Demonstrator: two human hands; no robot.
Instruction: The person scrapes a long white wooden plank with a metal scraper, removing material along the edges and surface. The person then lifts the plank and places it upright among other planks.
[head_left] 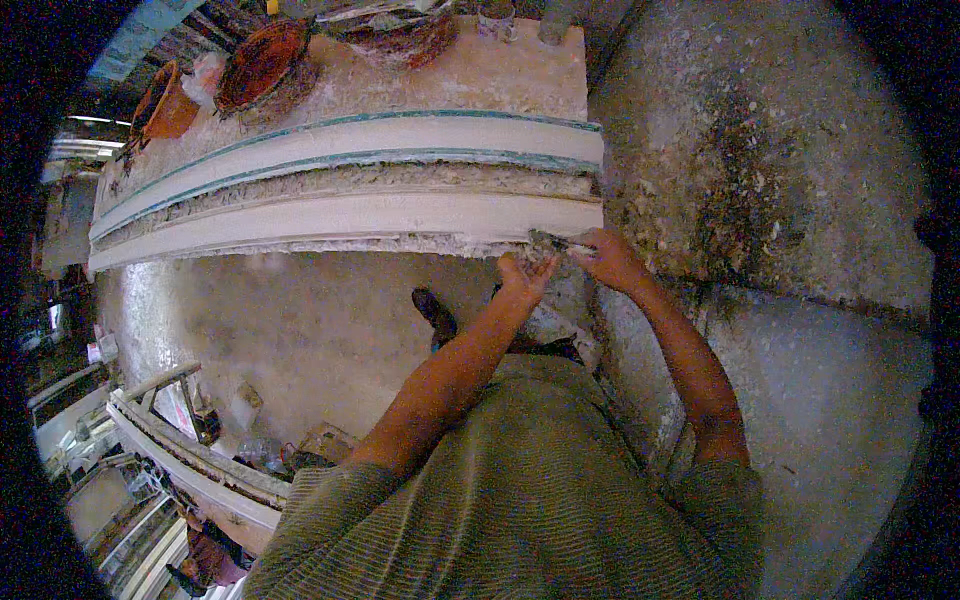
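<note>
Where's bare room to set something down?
On the bench top's right, between the teal-edged strip and the cups; on the floor, between the front white strip and the lower-left white pieces. Crowded: back left, around the orange containers, and that strip's right end, where the right hand holds a small tool beside the left hand.

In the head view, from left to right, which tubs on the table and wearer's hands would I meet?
Orange plastic tub, round orange-lined tub, wide reddish-brown tub, bare left hand, bare right hand.
</note>
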